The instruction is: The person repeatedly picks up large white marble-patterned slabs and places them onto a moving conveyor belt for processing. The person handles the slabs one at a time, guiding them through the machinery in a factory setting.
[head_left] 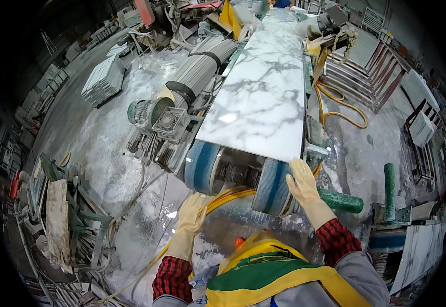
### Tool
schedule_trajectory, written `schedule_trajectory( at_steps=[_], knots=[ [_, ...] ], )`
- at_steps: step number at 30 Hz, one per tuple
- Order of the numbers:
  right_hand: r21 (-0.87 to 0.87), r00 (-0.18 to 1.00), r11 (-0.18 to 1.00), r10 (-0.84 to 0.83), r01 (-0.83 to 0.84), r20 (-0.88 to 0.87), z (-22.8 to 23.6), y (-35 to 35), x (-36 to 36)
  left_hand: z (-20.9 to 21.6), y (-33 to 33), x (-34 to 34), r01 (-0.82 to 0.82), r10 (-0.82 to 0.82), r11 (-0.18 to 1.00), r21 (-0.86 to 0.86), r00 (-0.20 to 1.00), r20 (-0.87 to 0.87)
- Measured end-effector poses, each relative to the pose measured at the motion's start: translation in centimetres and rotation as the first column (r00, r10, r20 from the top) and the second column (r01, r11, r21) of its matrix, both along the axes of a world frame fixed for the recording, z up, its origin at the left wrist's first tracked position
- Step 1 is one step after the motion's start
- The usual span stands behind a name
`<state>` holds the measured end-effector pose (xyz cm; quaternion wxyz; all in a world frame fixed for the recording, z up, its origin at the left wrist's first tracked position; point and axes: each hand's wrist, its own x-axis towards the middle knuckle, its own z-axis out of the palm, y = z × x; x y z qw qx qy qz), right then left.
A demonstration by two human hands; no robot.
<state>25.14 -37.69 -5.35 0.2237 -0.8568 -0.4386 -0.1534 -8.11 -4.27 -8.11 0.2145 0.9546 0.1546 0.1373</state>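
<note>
No word, label, number or sign can be read. Thin dark marks [286,250] are seen on the yellow and green apron [269,267], but they cannot be made out as letters. Small blue marks [198,297] are also seen on the pale cloth between the apron and the red and black left sleeve [173,277], too small to be read.

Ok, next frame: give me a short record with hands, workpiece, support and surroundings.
Left hand: left hand, gloved, open, by yellow hoses; contact unclear
Right hand: right hand, gloved, open, at the slab's near right corner
Workpiece: white slab with grey veins, lying flat
Support: conveyor with two blue belts at its near end
Surroundings: stacked slabs on the floor, farther left
</note>
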Motion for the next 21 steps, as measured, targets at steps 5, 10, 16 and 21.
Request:
schedule_trajectory(
  at_steps=[5, 10, 16, 21],
  knots=[
    [-0.057, 0.989, 0.998, 0.011, -0.003, 0.150, -1.8, 6.0, 7.7, 2.4, 1.5, 3.8, -0.022, 0.021, 1.000, 0.011, 0.992, 0.127],
    [-0.210, 0.984, 0.968, -0.157, 0.136, -0.086, -2.5, 12.1, 12.5, 7.0, 4.6, 5.8, 0.015, -0.011, 0.996, 0.091, 0.999, -0.046],
    [-0.199, 0.959, 0.946, -0.274, 0.254, -0.077, -2.2, 15.5, 16.7, 7.4, 8.7, 9.7, -0.001, 0.032, 0.972, 0.234, 0.991, -0.131],
    [-0.218, 0.943, 0.942, -0.293, 0.257, -0.155, 0.0, 16.2, 16.6, 7.3, 8.9, 15.8, 0.085, -0.016, 0.965, 0.249, 0.963, -0.267]
  ],
)
